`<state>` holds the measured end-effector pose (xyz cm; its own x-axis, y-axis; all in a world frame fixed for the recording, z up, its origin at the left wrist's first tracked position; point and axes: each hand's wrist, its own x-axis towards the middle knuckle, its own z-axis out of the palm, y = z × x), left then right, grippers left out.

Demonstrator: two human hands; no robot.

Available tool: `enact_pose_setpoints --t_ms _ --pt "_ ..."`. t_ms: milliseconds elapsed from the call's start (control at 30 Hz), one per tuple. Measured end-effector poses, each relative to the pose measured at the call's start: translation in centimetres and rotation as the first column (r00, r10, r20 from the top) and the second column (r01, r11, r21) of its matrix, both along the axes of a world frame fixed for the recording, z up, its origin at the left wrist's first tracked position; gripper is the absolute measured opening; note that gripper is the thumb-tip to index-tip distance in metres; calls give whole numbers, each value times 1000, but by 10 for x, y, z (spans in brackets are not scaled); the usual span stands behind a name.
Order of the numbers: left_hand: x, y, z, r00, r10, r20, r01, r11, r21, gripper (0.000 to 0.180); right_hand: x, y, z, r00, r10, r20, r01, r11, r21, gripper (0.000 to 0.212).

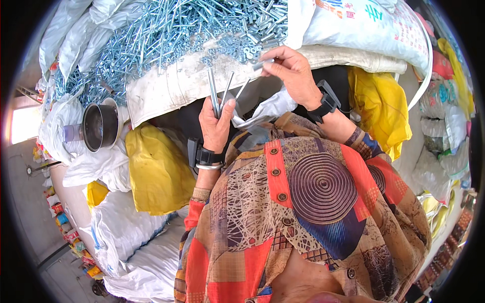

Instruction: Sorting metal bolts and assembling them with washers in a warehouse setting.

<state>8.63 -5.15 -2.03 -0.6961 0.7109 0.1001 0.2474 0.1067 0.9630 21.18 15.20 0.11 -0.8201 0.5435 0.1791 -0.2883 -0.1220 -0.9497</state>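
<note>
My left hand (pixel 216 125) is closed around several slim metal rods (pixel 212 90), which stick up past the fingers and fan apart at their tips. To its right, my right hand (pixel 295 76) pinches a short silvery metal sleeve (pixel 263 64) between thumb and fingers, just over the near edge of the work surface. Beyond both hands spreads a big heap of long screws (pixel 151 38). Small nuts and washers (pixel 230 49) lie loose at its near side, with short metal sleeves (pixel 268 33) to their right.
A worn whitish cloth (pixel 166 88) covers the near edge of the work surface. At the left stands a dark round pot (pixel 100 127). Yellow sacks hang on the left (pixel 156 174) and right (pixel 379 111). A full white printed sack (pixel 364 33) lies at the far right.
</note>
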Motion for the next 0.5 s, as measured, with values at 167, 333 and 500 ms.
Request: enact_pose_setpoints --t_ms 167,333,500 --pt "9 5 -4 1000 -8 -9 8 999 47 28 2 -5 3 999 30 -45 -32 999 -40 15" --pt "17 12 0 997 54 62 -56 998 29 28 8 -16 -15 987 73 140 -91 988 128 25" --pt "24 12 -4 994 58 91 -61 998 32 29 13 -9 -17 998 40 46 -36 994 -100 40"
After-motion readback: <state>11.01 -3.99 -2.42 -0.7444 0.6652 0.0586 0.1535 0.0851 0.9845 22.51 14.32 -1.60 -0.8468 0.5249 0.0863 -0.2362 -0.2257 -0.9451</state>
